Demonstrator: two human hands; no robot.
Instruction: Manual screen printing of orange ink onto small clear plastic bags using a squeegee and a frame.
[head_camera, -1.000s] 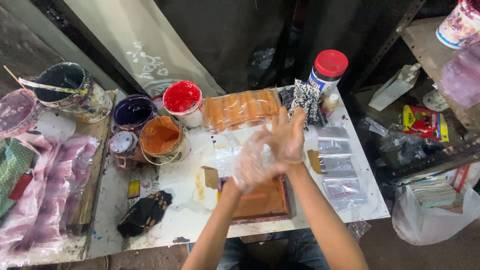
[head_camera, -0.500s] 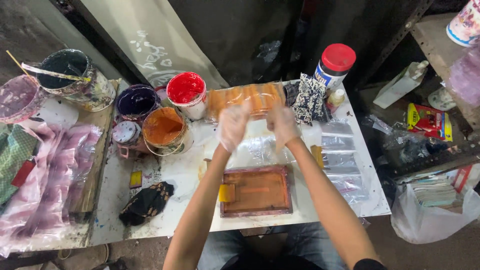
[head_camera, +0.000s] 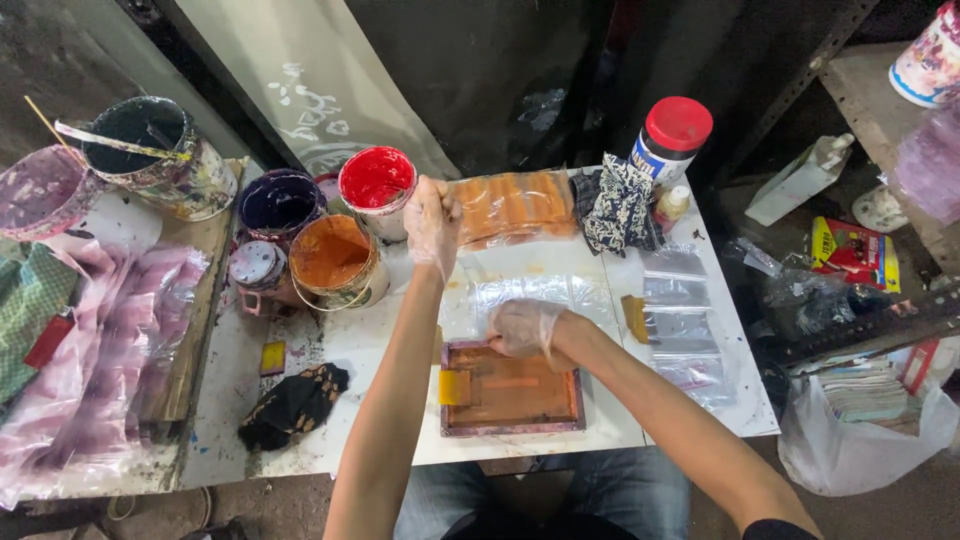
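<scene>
We see the left hand (head_camera: 432, 222), in a thin clear glove, raised over the table's far side with its fingers curled into a loose fist just beside the stack of orange-printed plastic bags (head_camera: 512, 206); whether it pinches a bag edge we cannot tell. The right hand (head_camera: 524, 328), gloved too, lies with fingers bent, pressing on the top edge of the small wooden printing frame (head_camera: 512, 390). That frame sits flat on the white table (head_camera: 360, 340) near its front edge, its mesh stained orange, with a yellow squeegee (head_camera: 453, 387) at its left side. A can of orange ink (head_camera: 335, 260) stands left of the raised hand.
</scene>
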